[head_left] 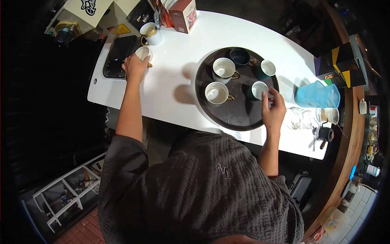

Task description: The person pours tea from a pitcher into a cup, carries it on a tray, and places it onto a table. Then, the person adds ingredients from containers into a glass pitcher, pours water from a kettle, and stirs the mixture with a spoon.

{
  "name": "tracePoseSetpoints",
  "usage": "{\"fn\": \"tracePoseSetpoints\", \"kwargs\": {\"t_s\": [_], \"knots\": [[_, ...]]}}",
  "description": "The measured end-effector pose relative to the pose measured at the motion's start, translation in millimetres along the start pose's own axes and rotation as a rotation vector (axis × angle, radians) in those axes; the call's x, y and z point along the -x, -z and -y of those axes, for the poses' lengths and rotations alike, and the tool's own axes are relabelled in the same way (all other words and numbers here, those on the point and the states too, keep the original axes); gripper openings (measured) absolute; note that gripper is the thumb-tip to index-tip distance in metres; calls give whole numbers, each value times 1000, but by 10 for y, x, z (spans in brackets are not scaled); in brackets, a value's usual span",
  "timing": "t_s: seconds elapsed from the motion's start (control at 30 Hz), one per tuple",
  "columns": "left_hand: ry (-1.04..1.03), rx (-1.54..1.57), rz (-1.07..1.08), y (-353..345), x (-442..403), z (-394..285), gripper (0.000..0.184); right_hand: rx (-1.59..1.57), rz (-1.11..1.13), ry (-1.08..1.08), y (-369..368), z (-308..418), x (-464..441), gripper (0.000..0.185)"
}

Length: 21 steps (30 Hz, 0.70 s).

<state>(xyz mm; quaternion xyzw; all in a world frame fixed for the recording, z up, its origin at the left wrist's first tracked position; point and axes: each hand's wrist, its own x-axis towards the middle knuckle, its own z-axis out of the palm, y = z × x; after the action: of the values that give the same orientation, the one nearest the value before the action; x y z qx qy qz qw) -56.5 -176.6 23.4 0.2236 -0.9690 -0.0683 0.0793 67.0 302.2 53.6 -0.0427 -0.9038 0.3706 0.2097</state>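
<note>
My left hand [136,67] grips a white cup [143,52] on the left part of the table, its thumb on the right side near the brownish handle. A dark round tray [231,118] lies in the middle. On the tray's right side, my right hand [274,109] is at a dark green cup with a white inside [259,90]. Its thumb overlaps the rim, and the fingers stand apart from the thumb. Also on the tray are a white mug with a gold handle [216,93], a patterned mug [223,69], a black cup [240,56] and another green cup [267,69].
A tall mug [151,34] stands behind my left hand, beside a black flat pad [118,57] and a grinder [67,30]. At the back is a red box [183,16]. On the right are a blue container [317,94], glassware [300,118] and a black-lidded vessel [325,133].
</note>
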Motion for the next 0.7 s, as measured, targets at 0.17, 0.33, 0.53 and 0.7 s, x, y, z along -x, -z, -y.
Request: {"fn": "tracePoseSetpoints", "kwargs": {"t_s": [0.17,0.33,0.53,0.7], "knots": [[-10,30,-37,9,-26,-16,60,-8,-3,-16,9,17,-3,30],[-5,5,-45,-26,-107,-22,57,-11,-13,-27,-11,16,-2,30],[-8,3,-63,-76,-160,-31,59,-12,-14,-16,1,19,5,29],[9,-10,-55,-117,-224,-39,65,-7,-19,-15,3,14,22,29]]}}
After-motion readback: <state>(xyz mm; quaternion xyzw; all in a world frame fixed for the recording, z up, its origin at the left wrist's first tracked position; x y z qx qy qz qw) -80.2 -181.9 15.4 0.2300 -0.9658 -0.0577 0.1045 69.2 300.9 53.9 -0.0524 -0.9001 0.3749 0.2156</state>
